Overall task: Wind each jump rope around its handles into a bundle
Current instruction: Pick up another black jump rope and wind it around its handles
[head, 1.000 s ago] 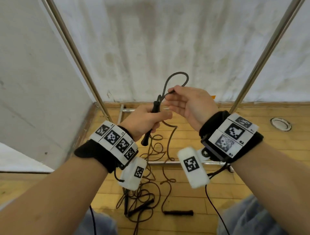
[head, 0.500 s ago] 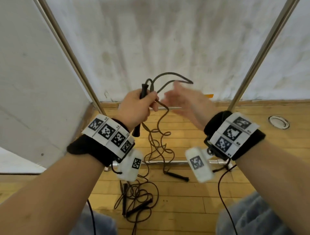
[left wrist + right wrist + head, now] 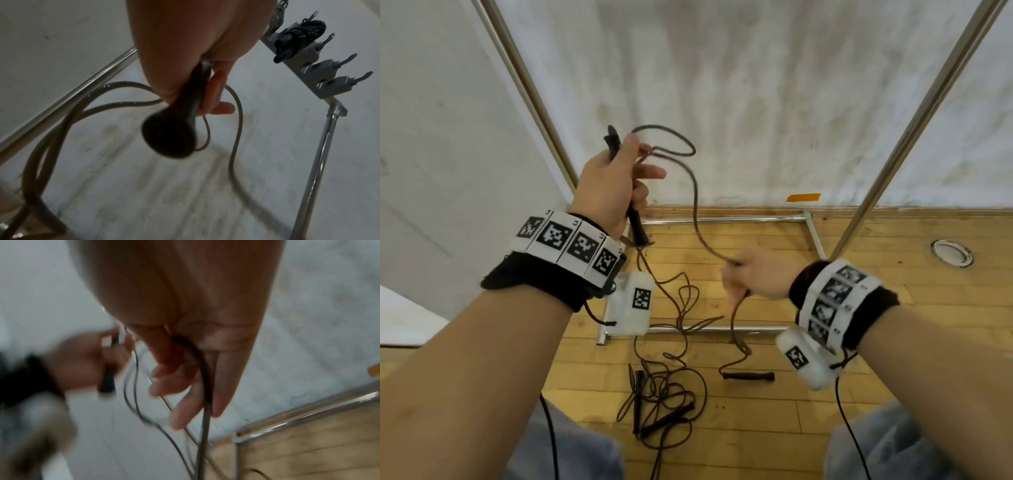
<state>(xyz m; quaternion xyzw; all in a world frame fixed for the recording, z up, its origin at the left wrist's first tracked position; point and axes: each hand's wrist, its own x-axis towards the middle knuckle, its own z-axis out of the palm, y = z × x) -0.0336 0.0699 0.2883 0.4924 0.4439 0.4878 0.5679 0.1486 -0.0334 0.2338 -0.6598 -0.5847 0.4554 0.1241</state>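
Head view: left hand (image 3: 610,181) grips a black plastic jump-rope handle (image 3: 635,224) upright near the white wall, a dark rope loop (image 3: 671,142) at its top. Right hand (image 3: 760,275), lower, pinches the same dark cord (image 3: 697,219). Its other black handle (image 3: 748,376) lies on the wooden floor (image 3: 774,428), beside a second tangled rope (image 3: 664,401).
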